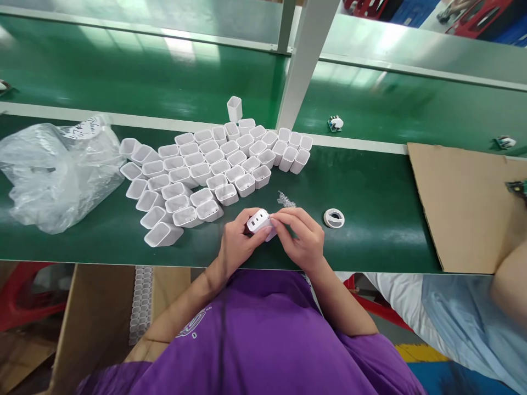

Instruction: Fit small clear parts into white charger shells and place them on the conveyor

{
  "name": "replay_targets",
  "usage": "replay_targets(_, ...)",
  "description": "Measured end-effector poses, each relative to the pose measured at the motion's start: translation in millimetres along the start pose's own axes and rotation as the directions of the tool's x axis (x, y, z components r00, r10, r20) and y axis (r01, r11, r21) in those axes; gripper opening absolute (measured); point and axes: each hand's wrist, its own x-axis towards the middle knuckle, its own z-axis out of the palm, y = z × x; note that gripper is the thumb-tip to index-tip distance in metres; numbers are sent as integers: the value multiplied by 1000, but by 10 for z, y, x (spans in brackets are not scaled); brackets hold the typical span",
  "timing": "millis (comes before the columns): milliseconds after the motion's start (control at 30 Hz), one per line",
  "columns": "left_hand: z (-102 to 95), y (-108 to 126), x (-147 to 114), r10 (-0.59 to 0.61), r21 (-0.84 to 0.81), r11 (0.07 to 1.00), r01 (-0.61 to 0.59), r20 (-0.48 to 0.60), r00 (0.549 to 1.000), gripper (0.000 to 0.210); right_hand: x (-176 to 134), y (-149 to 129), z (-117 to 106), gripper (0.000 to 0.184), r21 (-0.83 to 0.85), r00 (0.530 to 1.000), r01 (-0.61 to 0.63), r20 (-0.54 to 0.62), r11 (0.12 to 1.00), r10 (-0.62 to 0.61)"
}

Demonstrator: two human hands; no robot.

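Note:
My left hand (241,237) is closed around a white charger housing (258,220) with several port slots in its end face, tilted up toward me. My right hand (302,237) pinches thumb and finger together at the housing's right edge; whatever is between those fingertips is too small to make out. Just beyond the hands lies a small heap of clear plastic bits (286,200). A white ring-shaped object (334,218) with a dark middle rests to the right of my right hand. Many open white housings (201,171) stand in rows ahead and to the left.
A clear plastic bag (61,175) lies at the left. On the right a cardboard sheet (461,208) covers part of the green bench (370,186), beside another person's arm (510,285). A white post (307,60) rises behind. Below left stands an open carton (102,312).

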Motion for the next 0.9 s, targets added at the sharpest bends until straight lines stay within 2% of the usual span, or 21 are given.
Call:
replay_targets(200,7,-13,1,34,113,993,-28,-52,998,35,-41,1,47,13,-33,999,34,-38,999,-35)
replay_targets(433,41,-45,11,143,207,971,-119,-104,984,66,-69,-9,68,14,-91,997,42,-67,995,-48)
replay_targets(567,60,-72,-3,192,221,962,-163,-116,975,69,-82,-18,63,16,-103,993,64,-93,993,-74)
replay_targets(767,72,-102,-10,242,277,941,-195,-143,960,70,-103,-35,32,17,-232,989,124,-44,965,-138)
replay_targets(900,68,-108,-19,272,278,934,-225,-145,951,69,-143,-66,37,27,-216,986,162,-13,963,-169)
